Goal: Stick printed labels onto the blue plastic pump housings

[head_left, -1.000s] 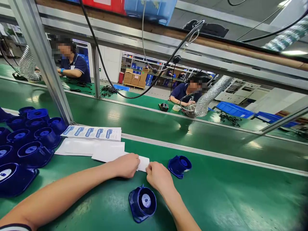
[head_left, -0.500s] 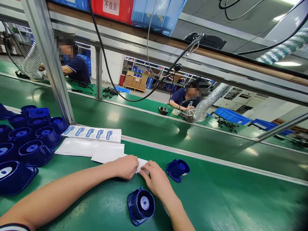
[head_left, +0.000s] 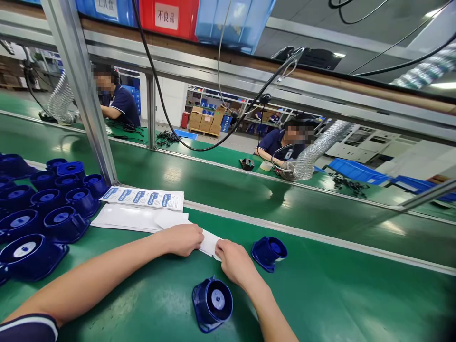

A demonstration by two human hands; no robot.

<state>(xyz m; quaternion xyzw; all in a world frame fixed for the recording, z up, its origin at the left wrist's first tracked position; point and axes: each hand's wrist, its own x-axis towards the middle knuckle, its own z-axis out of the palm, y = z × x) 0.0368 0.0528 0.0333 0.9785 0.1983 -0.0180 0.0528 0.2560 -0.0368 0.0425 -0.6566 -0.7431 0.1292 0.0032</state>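
Observation:
Between my hands is a white label strip (head_left: 209, 243), probably sticker backing, held over the green bench. My left hand (head_left: 187, 238) is closed on its left part, fingers curled. My right hand (head_left: 233, 260) pinches its right end between thumb and fingers. Just below them a dark blue round plastic housing (head_left: 202, 308) lies tilted, its open face showing a pale disc. A second blue housing (head_left: 265, 254) stands right of my right hand. Left of my hands lie white sheets (head_left: 123, 217), and behind those, label sheets printed in blue (head_left: 142, 197).
Several more blue housings (head_left: 67, 221) crowd the bench's left side. A metal post (head_left: 80, 90) rises behind them. Overhead, a shelf carries a red bin (head_left: 167, 28) and blue bins. A black cable (head_left: 153, 71) hangs down. Two people sit across the bench near flexible silver ducts (head_left: 318, 147).
My right hand has moved slightly right and down, its fingers now closed tighter on the strip's end. More of the strip shows between my hands. The camera view has shifted a little left.

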